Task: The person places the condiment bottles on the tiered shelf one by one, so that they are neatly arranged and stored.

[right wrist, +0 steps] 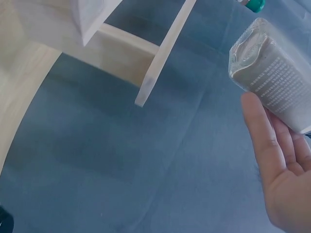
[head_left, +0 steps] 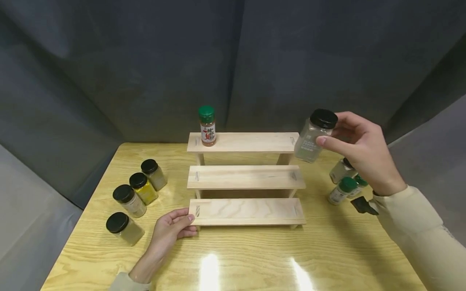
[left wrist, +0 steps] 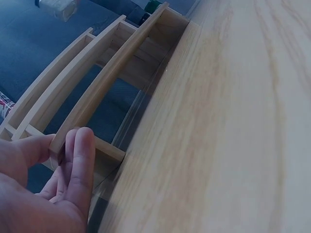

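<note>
Beyond both hands, a dark curtain (head_left: 164, 72) hangs in folds. Beneath them spreads a wooden table (head_left: 251, 258) with yellowish grain and two bright patches of glare to the right of the left hand. Between the hands stands a three-tiered wooden rack (head_left: 245, 176), its steps rising away from the left hand. The right hand (head_left: 367, 149), emerging from a pale sleeve (head_left: 411, 220), is raised and grasps a clear, black-capped jar (head_left: 308, 141), thumb on the near side and fingers behind. That jar, printed with lettering, tilts in the air just left of the right hand, near the right end of the top tier (head_left: 255, 141). The left hand (head_left: 169, 228) pinches the left end of the bottom tier (head_left: 247, 212). Left of the left hand and reaching farther off, four black-lidded jars (head_left: 134, 204) stand in a slanting row, one of them yellow. Below the right hand is another dark-capped container (head_left: 339, 173), its lid partly covered by that hand, beside two green-capped bottles (head_left: 338, 195). One more small bottle (head_left: 208, 130), green-topped with reddish contents, stands on the top tier, well left of the right hand. A black tab (head_left: 365, 206) juts out just below the right wrist.
</note>
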### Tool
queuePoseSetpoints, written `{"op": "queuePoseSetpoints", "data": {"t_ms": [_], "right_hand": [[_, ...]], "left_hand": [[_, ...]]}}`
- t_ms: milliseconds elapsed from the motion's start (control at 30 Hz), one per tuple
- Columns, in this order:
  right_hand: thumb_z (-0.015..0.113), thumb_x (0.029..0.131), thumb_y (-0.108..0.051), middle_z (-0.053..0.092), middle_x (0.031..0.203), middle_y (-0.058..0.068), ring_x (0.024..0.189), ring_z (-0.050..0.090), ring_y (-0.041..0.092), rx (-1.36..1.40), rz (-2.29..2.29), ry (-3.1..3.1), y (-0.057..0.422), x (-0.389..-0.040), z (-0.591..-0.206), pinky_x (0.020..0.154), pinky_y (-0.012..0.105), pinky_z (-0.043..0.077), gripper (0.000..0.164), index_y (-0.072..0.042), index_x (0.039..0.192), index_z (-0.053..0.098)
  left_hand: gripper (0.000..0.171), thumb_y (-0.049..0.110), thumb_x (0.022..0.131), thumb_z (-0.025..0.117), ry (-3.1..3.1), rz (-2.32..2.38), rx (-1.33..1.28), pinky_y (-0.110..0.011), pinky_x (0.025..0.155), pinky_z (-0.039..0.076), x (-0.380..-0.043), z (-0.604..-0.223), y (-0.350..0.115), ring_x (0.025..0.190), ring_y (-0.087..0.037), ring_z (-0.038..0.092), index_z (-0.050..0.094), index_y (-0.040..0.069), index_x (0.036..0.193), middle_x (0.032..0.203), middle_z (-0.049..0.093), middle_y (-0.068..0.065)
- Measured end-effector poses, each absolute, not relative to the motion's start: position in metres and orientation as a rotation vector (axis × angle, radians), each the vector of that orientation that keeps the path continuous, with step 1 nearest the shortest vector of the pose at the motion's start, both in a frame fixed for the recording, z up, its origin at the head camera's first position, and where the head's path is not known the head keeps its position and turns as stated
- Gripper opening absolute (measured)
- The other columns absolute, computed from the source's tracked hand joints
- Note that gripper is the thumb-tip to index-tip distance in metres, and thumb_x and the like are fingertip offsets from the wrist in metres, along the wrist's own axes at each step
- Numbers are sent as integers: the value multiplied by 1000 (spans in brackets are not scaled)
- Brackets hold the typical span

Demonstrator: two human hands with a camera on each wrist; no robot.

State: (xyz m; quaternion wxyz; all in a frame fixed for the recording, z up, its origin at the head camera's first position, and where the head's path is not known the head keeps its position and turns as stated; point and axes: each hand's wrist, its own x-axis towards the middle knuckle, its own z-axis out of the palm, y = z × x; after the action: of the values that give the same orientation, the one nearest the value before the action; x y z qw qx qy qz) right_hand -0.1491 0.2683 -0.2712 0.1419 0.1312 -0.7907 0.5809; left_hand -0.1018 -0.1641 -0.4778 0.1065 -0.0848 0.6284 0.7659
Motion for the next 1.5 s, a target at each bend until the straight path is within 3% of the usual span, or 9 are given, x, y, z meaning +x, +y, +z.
{"op": "queuePoseSetpoints", "data": {"t_ms": [233, 667, 1067, 1500], "right_hand": [[85, 96, -5, 73, 113, 5, 94, 69, 23, 413, 1526, -2377, 246, -166, -269, 81, 22, 62, 34, -8, 128, 75], [87, 96, -11, 74, 111, 7, 89, 68, 23, 530, 1590, -2358, 215, -194, -265, 64, 27, 53, 32, -11, 126, 77], [87, 95, -16, 73, 118, 8, 104, 71, 28, 556, 1642, -2390, 186, -213, -265, 87, 31, 59, 34, -11, 127, 76], [86, 94, -11, 73, 118, 9, 101, 70, 28, 651, 1698, -2376, 163, -230, -274, 87, 30, 61, 35, -8, 127, 75]], "left_hand": [[35, -10, 103, 65, 1832, 2279, -265, -35, 79, 71, -101, -480, -163, 76, -18, 76, 56, -21, 135, 99, 76, -16], [32, -11, 104, 65, 1817, 2283, -258, -35, 79, 71, -103, -479, -164, 76, -18, 76, 56, -21, 133, 98, 76, -15], [32, -11, 104, 65, 1832, 2286, -268, -35, 78, 71, -102, -479, -164, 75, -18, 76, 57, -21, 133, 98, 76, -15], [35, -9, 104, 67, 1821, 2266, -242, -34, 80, 71, -102, -479, -165, 76, -19, 77, 56, -19, 135, 98, 75, -15]]}}
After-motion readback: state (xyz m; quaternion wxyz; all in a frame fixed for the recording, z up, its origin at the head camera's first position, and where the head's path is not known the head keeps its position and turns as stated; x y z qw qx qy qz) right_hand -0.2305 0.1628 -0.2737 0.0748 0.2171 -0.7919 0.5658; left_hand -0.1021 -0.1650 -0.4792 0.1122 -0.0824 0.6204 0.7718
